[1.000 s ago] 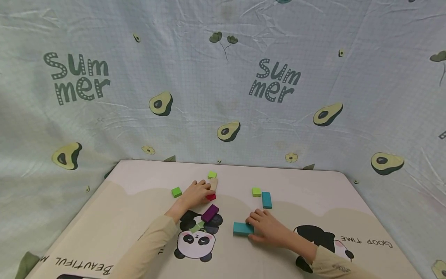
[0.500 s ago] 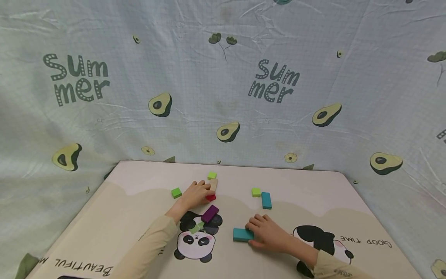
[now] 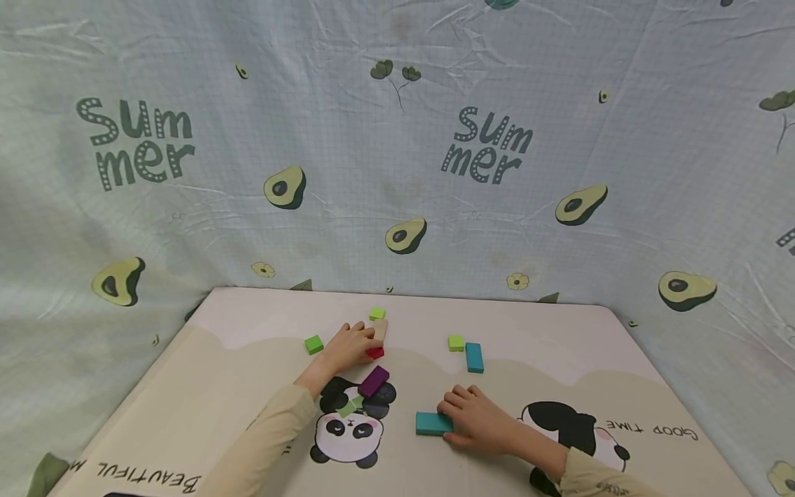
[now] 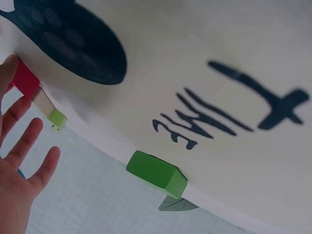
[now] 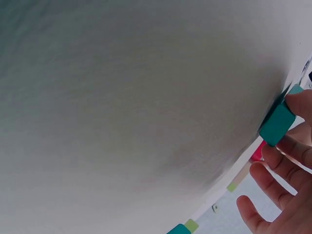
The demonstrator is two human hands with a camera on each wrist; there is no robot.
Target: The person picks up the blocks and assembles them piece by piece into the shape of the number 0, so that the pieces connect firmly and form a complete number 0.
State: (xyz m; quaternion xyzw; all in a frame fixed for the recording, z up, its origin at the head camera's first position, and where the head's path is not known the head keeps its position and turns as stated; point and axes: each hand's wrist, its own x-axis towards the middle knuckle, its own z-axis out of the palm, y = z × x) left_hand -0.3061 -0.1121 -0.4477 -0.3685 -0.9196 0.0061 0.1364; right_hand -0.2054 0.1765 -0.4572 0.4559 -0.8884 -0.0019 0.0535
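Observation:
In the head view my left hand (image 3: 349, 347) pinches a red block (image 3: 375, 353) between thumb and index finger; its other fingers spread loosely in the left wrist view. A beige block (image 3: 381, 330) lies just beyond the red one, with a lime block (image 3: 377, 313) at its far end. Nearer to me, my right hand (image 3: 477, 417) grips the right end of a long teal block (image 3: 430, 423) lying crosswise on the table. The right wrist view shows thumb and fingers on either side of that block (image 5: 278, 122).
A purple block (image 3: 374, 382) lies between the hands, beside two pale green patches (image 3: 350, 406) on the panda print. A green block (image 3: 314, 344) is left of the left hand. Farther right, another lime block (image 3: 456, 343) stands next to a second teal block (image 3: 475, 358).
My right hand has drawn the long teal block a short way toward me across the table. The left hand stays in place on the red block.

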